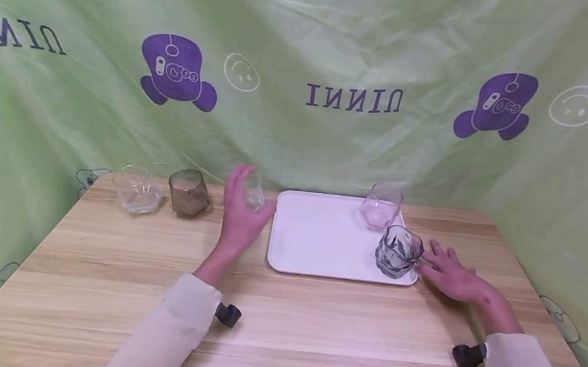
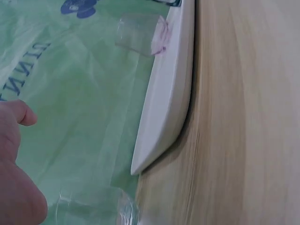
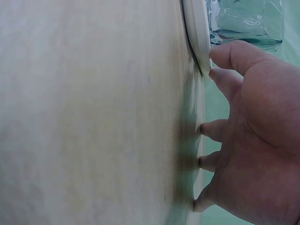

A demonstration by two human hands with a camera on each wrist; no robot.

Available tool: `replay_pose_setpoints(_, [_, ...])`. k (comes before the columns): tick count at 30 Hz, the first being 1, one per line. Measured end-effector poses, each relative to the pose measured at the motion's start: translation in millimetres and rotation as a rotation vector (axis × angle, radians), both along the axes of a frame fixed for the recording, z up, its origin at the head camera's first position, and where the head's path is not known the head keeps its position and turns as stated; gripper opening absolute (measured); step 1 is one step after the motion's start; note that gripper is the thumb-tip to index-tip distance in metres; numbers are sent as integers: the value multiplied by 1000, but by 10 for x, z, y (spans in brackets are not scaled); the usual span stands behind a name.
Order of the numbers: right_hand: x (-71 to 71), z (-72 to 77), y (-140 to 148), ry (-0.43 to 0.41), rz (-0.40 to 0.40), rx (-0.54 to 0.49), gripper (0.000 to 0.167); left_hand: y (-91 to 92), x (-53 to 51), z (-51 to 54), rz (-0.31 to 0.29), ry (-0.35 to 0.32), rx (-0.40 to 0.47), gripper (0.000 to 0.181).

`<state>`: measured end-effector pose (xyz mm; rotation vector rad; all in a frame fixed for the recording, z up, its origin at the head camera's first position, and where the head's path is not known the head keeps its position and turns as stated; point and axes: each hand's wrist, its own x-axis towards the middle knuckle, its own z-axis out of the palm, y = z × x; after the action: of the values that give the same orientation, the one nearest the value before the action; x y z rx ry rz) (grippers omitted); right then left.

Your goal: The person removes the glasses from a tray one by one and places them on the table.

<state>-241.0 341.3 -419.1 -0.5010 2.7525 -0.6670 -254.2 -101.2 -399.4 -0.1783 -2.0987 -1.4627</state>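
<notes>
In the head view my left hand point(image 1: 243, 217) reaches around a clear glass point(image 1: 254, 193) left of the white tray point(image 1: 320, 238). Its thumb and fingers are spread, and the left wrist view shows the glass point(image 2: 93, 208) apart from the visible part of the hand point(image 2: 18, 173). My right hand point(image 1: 451, 275) has its fingers spread at the tray's right front corner; thumb and forefinger touch the rim, the other fingertips rest on the table. Beside it a dark grey glass point(image 1: 397, 253) stands on the tray, and a pink glass point(image 1: 380, 208) stands behind that.
Left of my left hand stand a smoky brown glass point(image 1: 188, 193) and a wide clear glass point(image 1: 139, 191). The wooden table point(image 1: 294, 336) meets a green printed curtain point(image 1: 278, 137) along its back edge.
</notes>
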Motion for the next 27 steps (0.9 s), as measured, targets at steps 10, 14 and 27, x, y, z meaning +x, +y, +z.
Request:
replay_pose_setpoints(10, [12, 2, -1, -3, -5, -8, 68, 287, 52, -38, -126, 67, -144, 72])
replay_pose_setpoints(14, [7, 5, -3, -5, -5, -11, 68, 397, 105, -56, -172, 23, -175, 72])
replay_pose_setpoints(27, [18, 13, -12, -13, -8, -18, 68, 839, 226, -221, -370, -180, -167, 74])
